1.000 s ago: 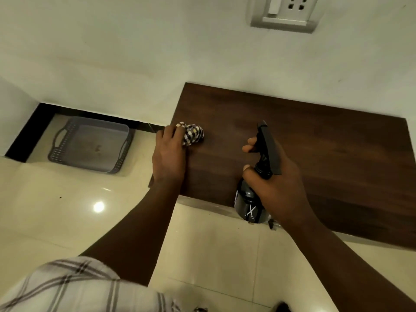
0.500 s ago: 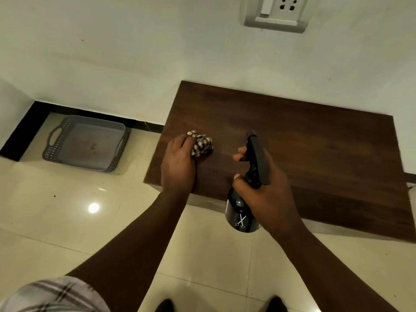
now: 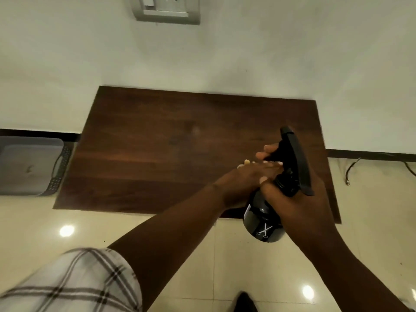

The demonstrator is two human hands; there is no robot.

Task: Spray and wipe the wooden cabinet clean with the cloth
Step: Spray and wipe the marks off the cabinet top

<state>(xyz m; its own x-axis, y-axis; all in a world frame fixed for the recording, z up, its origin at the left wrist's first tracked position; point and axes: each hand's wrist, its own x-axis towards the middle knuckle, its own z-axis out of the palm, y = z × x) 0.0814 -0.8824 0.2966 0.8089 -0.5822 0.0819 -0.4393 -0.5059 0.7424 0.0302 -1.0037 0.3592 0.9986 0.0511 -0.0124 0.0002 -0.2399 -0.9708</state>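
The left hand (image 3: pixel 245 179) had slid the cloth (image 3: pixel 247 162) from the cabinet's (image 3: pixel 157 143) left edge rightward, grip clamped on it, beside the right hand (image 3: pixel 299 199) gripping the spray bottle (image 3: pixel 265 221).

Ceiling lights are glinting off a glossy cream tiled floor (image 3: pixel 157 233) beneath a white wall (image 3: pixel 247 52) bearing a socket plate (image 3: pixel 166 10).
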